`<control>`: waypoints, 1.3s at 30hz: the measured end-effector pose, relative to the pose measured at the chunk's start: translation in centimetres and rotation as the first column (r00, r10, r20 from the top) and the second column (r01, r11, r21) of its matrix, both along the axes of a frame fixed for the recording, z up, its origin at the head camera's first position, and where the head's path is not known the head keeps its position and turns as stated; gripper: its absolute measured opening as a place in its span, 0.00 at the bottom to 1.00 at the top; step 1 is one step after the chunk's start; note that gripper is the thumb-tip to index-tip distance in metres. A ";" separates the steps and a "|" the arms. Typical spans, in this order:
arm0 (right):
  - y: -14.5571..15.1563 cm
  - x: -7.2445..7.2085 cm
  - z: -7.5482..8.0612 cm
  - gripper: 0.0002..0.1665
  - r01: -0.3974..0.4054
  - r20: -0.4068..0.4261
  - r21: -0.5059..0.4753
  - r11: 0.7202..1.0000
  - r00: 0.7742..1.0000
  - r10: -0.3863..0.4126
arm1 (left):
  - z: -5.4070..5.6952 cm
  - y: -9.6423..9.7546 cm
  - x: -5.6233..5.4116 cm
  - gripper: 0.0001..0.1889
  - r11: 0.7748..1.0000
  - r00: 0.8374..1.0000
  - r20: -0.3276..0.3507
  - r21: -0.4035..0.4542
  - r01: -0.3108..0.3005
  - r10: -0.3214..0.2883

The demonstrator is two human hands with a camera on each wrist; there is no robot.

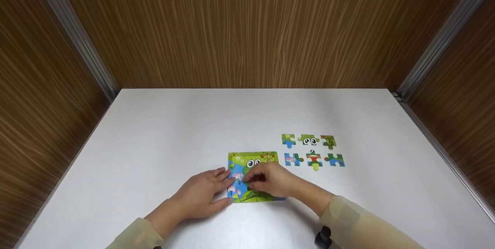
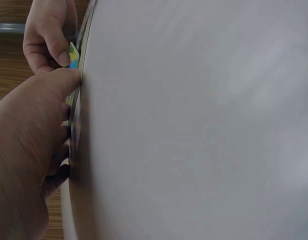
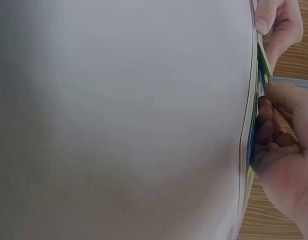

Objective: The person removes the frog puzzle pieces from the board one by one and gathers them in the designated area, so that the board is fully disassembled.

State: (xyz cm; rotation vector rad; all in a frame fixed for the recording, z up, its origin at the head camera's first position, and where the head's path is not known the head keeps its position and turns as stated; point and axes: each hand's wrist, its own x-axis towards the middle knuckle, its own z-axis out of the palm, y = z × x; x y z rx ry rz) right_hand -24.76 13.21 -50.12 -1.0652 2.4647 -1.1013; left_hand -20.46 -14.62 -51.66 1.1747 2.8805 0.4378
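Note:
A frog jigsaw puzzle board [image 1: 236, 156], blue and green, lies on the white table in the head view. My right hand [image 1: 274, 181] reaches over it and pinches a puzzle piece [image 1: 244, 195] at the lower left part of the picture. That piece is tilted up from the board, as the right wrist view shows with its raised edge [image 3: 264, 62]. My left hand [image 1: 203, 195] rests along the board's left edge, fingertips on the rim and thumb at the near left corner. The right hand hides much of the frog.
Loose puzzle pieces lie in two rows to the right of the board, among them one with frog eyes [image 1: 309, 140] and one with a red mouth [image 1: 314, 159]. Wood-grain panels [image 1: 247, 28] stand behind and at both sides of the table [image 1: 174, 125].

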 end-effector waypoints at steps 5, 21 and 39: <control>-0.2 0.2 0.1 0.05 0.013 -0.075 0.064 0.998 0.997 -0.008 | -0.2 -0.1 -0.1 0.33 1.000 1.000 -0.006 0.001 0.000 0.000; 0.9 -0.1 0.8 0.08 -0.018 -0.133 -0.004 1.000 0.991 0.017 | -0.1 -0.1 -0.3 0.33 1.000 1.000 -0.016 -0.004 0.003 -0.003; 10.4 0.0 1.8 0.08 0.162 -0.002 -0.072 0.984 0.987 -0.162 | -0.3 -0.3 -0.3 0.33 1.000 0.999 -0.046 -0.019 -0.011 0.010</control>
